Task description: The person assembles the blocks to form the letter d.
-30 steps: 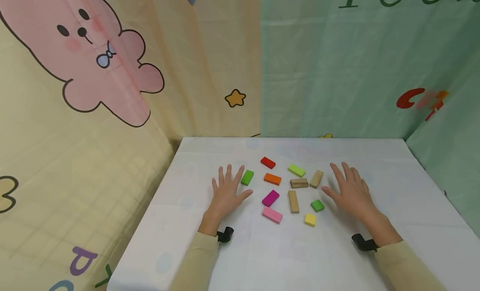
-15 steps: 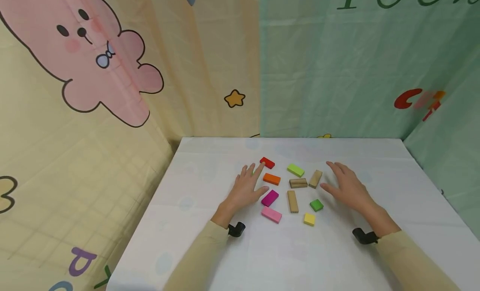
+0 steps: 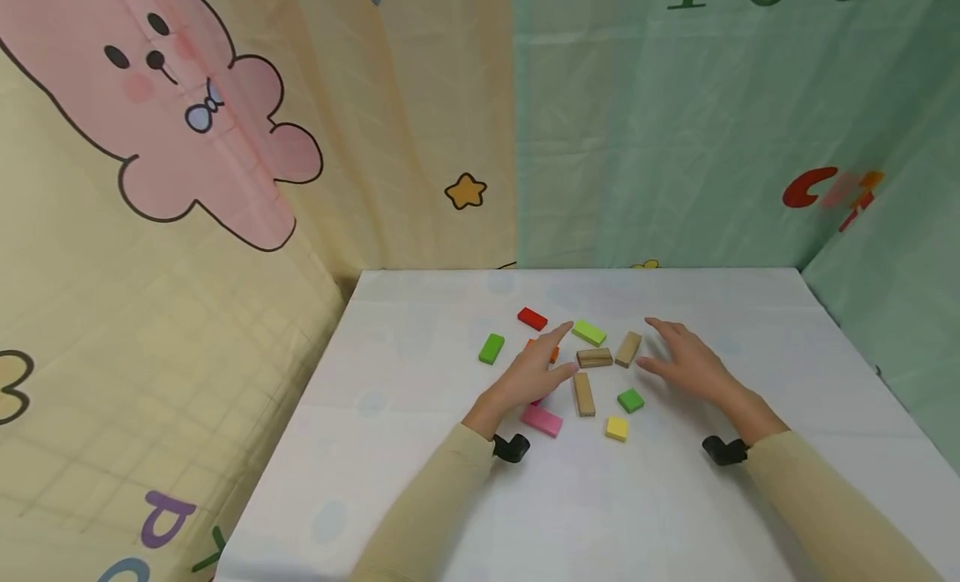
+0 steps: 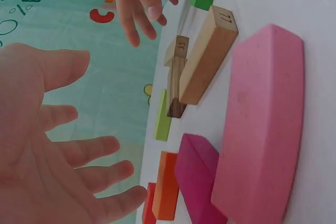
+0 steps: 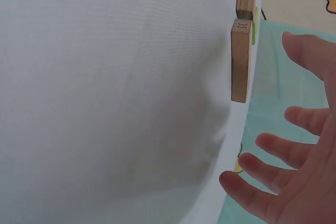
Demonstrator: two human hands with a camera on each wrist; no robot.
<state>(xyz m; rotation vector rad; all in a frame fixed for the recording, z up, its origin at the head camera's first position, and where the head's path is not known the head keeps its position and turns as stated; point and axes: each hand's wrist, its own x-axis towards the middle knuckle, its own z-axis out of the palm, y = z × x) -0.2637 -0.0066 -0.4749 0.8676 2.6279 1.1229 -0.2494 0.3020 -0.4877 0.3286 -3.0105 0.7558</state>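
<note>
In the head view my left hand (image 3: 531,373) is held over the left part of a loose group of blocks, fingers extended and nothing in its grasp. It partly covers the orange block (image 3: 554,355) and the magenta block, which shows fully lengthwise beside the pink block (image 4: 260,124) in the left wrist view. Just right of the group, my right hand (image 3: 686,367) hovers with spread fingers, nearest to a slanted wooden block (image 3: 627,348). Between the hands lie two more wooden blocks, one upright in view (image 3: 583,395) and one crosswise (image 3: 594,358), plus a lime block (image 3: 588,333).
A red block (image 3: 532,318) lies at the back and a green block (image 3: 491,348) at the left. Nearer the front are a small green block (image 3: 631,400) and a yellow block (image 3: 617,429). Printed curtains (image 3: 420,132) stand behind the white table (image 3: 337,449).
My left hand has moved right, from beside the green block to above the orange and magenta blocks. The right hand has shifted only slightly left. The blocks stay in their arrangement.
</note>
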